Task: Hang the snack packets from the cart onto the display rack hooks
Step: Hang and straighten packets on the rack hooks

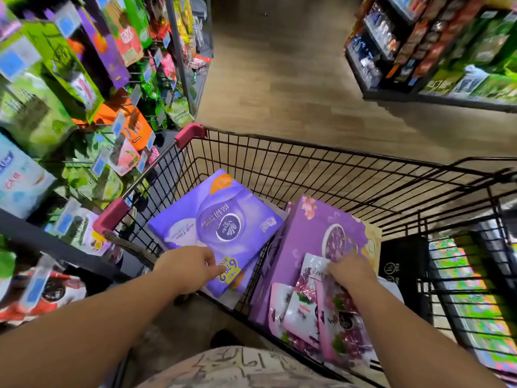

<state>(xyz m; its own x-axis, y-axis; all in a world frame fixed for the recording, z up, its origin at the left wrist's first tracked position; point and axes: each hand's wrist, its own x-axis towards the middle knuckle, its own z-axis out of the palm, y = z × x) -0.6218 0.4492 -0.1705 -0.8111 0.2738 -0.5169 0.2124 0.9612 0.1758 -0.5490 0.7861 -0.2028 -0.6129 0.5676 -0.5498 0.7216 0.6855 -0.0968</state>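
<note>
Now my right hand (351, 271) is pinching a snack packet (313, 267) in the cart (279, 152), its top pointing away against a purple box (305, 236), my loosely curled left hand (193, 268) resting on a tissue pack (221, 217).

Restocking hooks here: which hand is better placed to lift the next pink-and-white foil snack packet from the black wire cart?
Likely right. The right hand is on the pink-and-white foil snack packets, fingers curled at their tops; the left hand rests on the purple plastic tissue pack.
</note>
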